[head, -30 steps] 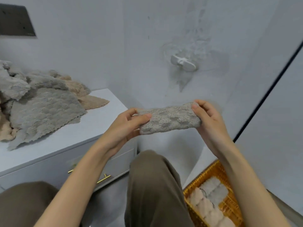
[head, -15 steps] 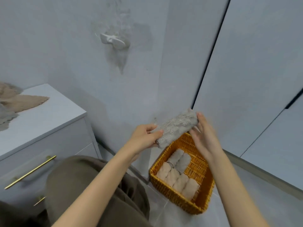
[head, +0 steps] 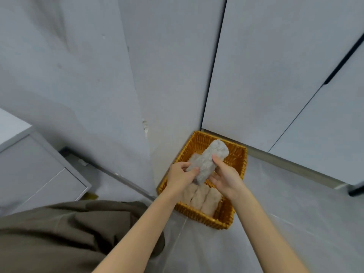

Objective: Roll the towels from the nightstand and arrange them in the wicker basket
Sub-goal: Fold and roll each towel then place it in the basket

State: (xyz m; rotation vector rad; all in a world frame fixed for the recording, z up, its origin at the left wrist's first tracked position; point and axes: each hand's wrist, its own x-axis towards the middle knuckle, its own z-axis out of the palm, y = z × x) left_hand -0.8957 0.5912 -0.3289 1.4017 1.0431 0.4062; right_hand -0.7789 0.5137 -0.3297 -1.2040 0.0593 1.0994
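A: Where is the grey rolled towel [head: 208, 162]?
B: It's held tilted just above the wicker basket [head: 204, 218] and not yet set down.
A: Hands?
B: The left hand [head: 182, 175] grips the near end, thumb and fingers curled round it. The right hand [head: 226, 179] cradles the side, thumb on top, fingers spread beneath.
A: Basket contents?
B: Beige rolls [head: 202, 196] lie side by side at the near end, perhaps three; the hands hide part. The basket sits on the floor [head: 295, 213], in the corner.

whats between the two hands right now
The grey rolled towel, held by the left hand and the right hand above the wicker basket, as the head view shows.
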